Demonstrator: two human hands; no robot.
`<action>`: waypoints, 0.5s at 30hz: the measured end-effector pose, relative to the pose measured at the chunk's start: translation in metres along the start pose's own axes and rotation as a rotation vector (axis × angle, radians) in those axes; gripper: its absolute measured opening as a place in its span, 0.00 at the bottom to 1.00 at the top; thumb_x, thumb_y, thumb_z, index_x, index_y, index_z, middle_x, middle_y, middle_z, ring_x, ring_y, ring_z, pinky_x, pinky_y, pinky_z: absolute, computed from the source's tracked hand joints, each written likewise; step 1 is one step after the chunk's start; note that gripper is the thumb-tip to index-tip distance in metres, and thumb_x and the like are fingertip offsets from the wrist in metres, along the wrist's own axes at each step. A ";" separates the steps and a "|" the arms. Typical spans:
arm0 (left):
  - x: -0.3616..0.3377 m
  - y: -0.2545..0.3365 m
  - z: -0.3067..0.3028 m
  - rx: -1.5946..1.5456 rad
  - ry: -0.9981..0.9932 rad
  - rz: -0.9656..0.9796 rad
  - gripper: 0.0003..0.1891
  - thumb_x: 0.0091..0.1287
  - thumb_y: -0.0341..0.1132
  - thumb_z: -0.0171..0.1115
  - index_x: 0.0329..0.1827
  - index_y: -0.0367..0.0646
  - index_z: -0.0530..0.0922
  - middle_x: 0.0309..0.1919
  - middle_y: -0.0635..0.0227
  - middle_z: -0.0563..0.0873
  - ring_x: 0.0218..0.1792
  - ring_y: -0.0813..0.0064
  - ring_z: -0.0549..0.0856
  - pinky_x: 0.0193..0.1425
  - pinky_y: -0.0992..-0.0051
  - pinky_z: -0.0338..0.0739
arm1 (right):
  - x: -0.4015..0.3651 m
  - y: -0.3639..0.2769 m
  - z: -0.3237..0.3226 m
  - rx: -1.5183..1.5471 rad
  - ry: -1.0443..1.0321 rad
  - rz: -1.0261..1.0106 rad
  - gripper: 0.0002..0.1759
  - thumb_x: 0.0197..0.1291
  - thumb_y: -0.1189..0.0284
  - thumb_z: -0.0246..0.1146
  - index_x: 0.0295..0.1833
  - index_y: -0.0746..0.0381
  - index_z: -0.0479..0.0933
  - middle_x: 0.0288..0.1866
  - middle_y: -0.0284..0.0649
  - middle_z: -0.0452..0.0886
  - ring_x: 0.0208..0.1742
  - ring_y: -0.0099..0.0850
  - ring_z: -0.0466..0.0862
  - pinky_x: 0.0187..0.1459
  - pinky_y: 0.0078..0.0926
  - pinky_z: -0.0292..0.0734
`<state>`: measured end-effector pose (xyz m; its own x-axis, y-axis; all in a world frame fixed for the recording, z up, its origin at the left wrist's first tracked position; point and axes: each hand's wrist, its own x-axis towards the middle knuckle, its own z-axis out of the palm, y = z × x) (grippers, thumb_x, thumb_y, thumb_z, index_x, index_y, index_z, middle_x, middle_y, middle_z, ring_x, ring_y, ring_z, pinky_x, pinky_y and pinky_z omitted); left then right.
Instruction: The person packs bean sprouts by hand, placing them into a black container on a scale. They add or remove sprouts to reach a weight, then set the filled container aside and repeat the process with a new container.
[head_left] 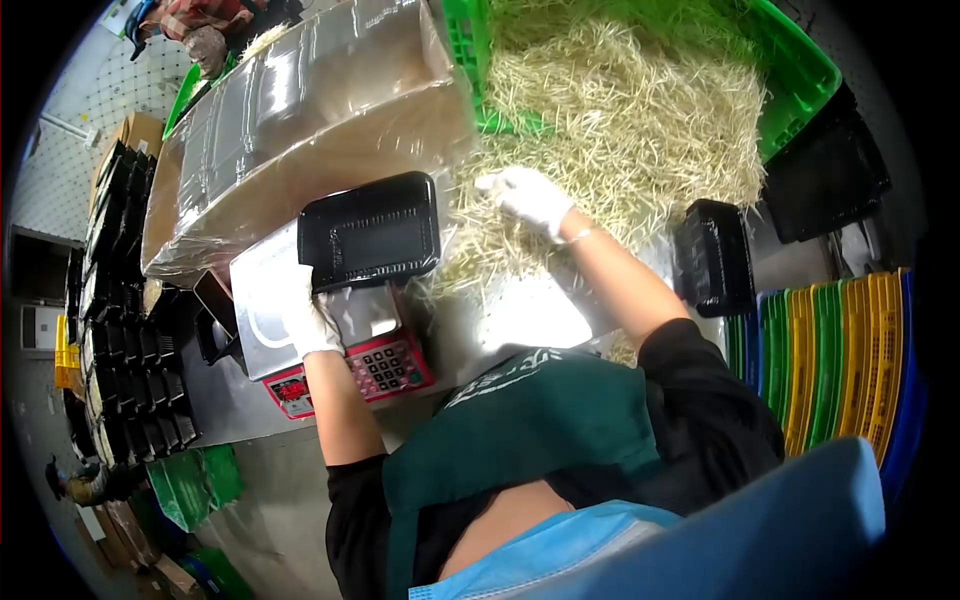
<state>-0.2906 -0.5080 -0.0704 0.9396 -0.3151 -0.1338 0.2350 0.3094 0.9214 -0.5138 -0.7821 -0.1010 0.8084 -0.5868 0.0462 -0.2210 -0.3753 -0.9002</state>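
A black plastic tray [370, 230] is tilted above the metal plate of a red scale [385, 365] with a keypad. My left hand [308, 312], in a white glove, has its fingers at the tray's lower left edge and holds it. In another white glove, my right hand [530, 200] reaches to the near left side of a large heap of pale sprouts [620, 110]. Its fingers look bent together at the sprouts, and what is between them is too small to make out.
Behind the scale stands a plastic-wrapped box [310, 120]. Stacked black trays [125, 340] rise at the left, and more black trays [715, 258] lie right of the heap. A green crate [800, 80] borders the sprouts. Coloured crates [830, 360] stand at the right. A person [205, 25] is at the top left.
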 end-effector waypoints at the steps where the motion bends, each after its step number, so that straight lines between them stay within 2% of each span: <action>1: -0.006 0.001 0.004 -0.003 0.009 0.006 0.14 0.61 0.28 0.65 0.49 0.34 0.79 0.45 0.59 0.85 0.46 0.69 0.84 0.55 0.66 0.79 | -0.006 -0.008 -0.023 0.310 0.046 -0.078 0.13 0.63 0.66 0.59 0.42 0.64 0.82 0.51 0.42 0.84 0.41 0.32 0.82 0.43 0.31 0.77; 2: -0.009 0.002 0.006 0.129 -0.039 0.039 0.13 0.61 0.28 0.65 0.48 0.35 0.79 0.43 0.60 0.85 0.42 0.71 0.85 0.52 0.68 0.80 | -0.018 -0.056 -0.060 0.225 -0.036 0.014 0.12 0.62 0.67 0.61 0.38 0.65 0.81 0.55 0.40 0.83 0.44 0.27 0.82 0.45 0.27 0.77; 3: -0.013 0.002 0.010 0.261 -0.087 0.069 0.12 0.60 0.29 0.65 0.47 0.35 0.80 0.41 0.61 0.85 0.39 0.72 0.85 0.48 0.70 0.81 | -0.027 -0.089 -0.083 0.292 -0.087 0.021 0.12 0.61 0.67 0.63 0.42 0.66 0.80 0.53 0.43 0.83 0.45 0.25 0.80 0.46 0.21 0.75; 4: -0.033 0.013 0.035 0.321 -0.204 0.076 0.16 0.58 0.28 0.62 0.50 0.32 0.80 0.40 0.64 0.85 0.40 0.76 0.82 0.50 0.75 0.76 | -0.026 -0.073 -0.092 0.498 -0.124 -0.165 0.17 0.60 0.66 0.64 0.49 0.66 0.78 0.52 0.42 0.83 0.43 0.22 0.78 0.44 0.17 0.73; 5: -0.047 0.019 0.053 0.292 -0.386 0.026 0.20 0.59 0.29 0.59 0.54 0.31 0.79 0.43 0.62 0.85 0.42 0.75 0.82 0.52 0.75 0.75 | -0.024 -0.088 -0.089 0.690 -0.093 -0.419 0.17 0.59 0.67 0.64 0.51 0.65 0.78 0.48 0.39 0.83 0.38 0.21 0.75 0.40 0.17 0.71; 6: -0.067 0.019 0.078 0.299 -0.394 0.012 0.22 0.58 0.30 0.60 0.57 0.32 0.78 0.46 0.62 0.84 0.44 0.75 0.82 0.53 0.76 0.74 | -0.027 -0.107 -0.091 0.624 -0.144 -0.388 0.17 0.60 0.66 0.64 0.50 0.65 0.78 0.47 0.39 0.83 0.40 0.21 0.76 0.42 0.19 0.72; 7: -0.053 -0.006 0.077 0.613 -0.423 0.164 0.23 0.57 0.30 0.59 0.57 0.33 0.79 0.47 0.62 0.84 0.44 0.77 0.81 0.53 0.77 0.74 | -0.028 -0.120 -0.090 0.560 -0.190 -0.362 0.16 0.60 0.66 0.64 0.50 0.64 0.78 0.47 0.39 0.82 0.41 0.21 0.77 0.43 0.21 0.73; 8: -0.056 -0.027 0.082 0.520 -0.421 0.141 0.23 0.56 0.30 0.59 0.56 0.32 0.79 0.47 0.61 0.84 0.45 0.77 0.81 0.53 0.77 0.74 | -0.020 -0.115 -0.077 0.253 -0.196 -0.439 0.23 0.58 0.65 0.65 0.56 0.67 0.75 0.51 0.42 0.82 0.48 0.27 0.79 0.50 0.25 0.74; 9: -0.053 -0.038 0.087 0.348 -0.478 -0.150 0.22 0.58 0.30 0.58 0.56 0.32 0.79 0.50 0.60 0.83 0.48 0.76 0.80 0.54 0.76 0.73 | -0.009 -0.112 -0.063 -0.060 -0.191 -0.513 0.30 0.55 0.65 0.67 0.62 0.69 0.72 0.55 0.45 0.81 0.54 0.32 0.80 0.57 0.29 0.75; 10: -0.057 -0.039 0.092 0.233 -0.535 -0.130 0.21 0.58 0.30 0.58 0.56 0.33 0.79 0.48 0.61 0.83 0.48 0.76 0.80 0.54 0.75 0.73 | -0.014 -0.126 -0.048 0.096 -0.414 -0.169 0.35 0.52 0.66 0.68 0.65 0.68 0.69 0.54 0.48 0.81 0.53 0.38 0.81 0.55 0.32 0.75; 11: -0.060 -0.038 0.096 0.117 -0.594 -0.112 0.20 0.59 0.30 0.58 0.55 0.33 0.80 0.46 0.62 0.84 0.47 0.76 0.80 0.54 0.75 0.73 | -0.018 -0.133 -0.039 -0.441 -0.415 -0.310 0.39 0.51 0.63 0.70 0.68 0.65 0.67 0.51 0.50 0.81 0.51 0.42 0.81 0.54 0.34 0.75; 13: -0.072 -0.021 0.099 0.075 -0.325 0.027 0.19 0.60 0.30 0.56 0.54 0.32 0.79 0.41 0.67 0.84 0.43 0.76 0.80 0.53 0.75 0.73 | -0.016 -0.127 -0.037 -0.399 -0.337 -0.369 0.43 0.49 0.59 0.72 0.68 0.66 0.66 0.52 0.49 0.81 0.51 0.43 0.81 0.56 0.35 0.74; 14: -0.070 -0.009 0.088 0.212 -0.251 0.122 0.18 0.62 0.29 0.55 0.53 0.31 0.79 0.37 0.69 0.84 0.38 0.78 0.81 0.49 0.77 0.74 | -0.005 -0.113 -0.038 -0.331 -0.242 -0.380 0.43 0.49 0.56 0.73 0.67 0.67 0.67 0.54 0.49 0.80 0.53 0.43 0.81 0.58 0.35 0.74; 15: -0.075 0.015 0.081 0.231 -0.256 0.017 0.16 0.63 0.28 0.54 0.52 0.31 0.78 0.39 0.67 0.84 0.36 0.80 0.81 0.44 0.80 0.76 | 0.006 -0.115 -0.051 -0.286 -0.174 -0.349 0.42 0.50 0.55 0.72 0.68 0.64 0.68 0.55 0.45 0.81 0.56 0.40 0.80 0.61 0.33 0.73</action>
<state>-0.3781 -0.5522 -0.0175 0.8433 -0.5352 -0.0486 0.1295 0.1147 0.9849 -0.5114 -0.7788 0.0247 0.9349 -0.2710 0.2292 -0.0417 -0.7252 -0.6873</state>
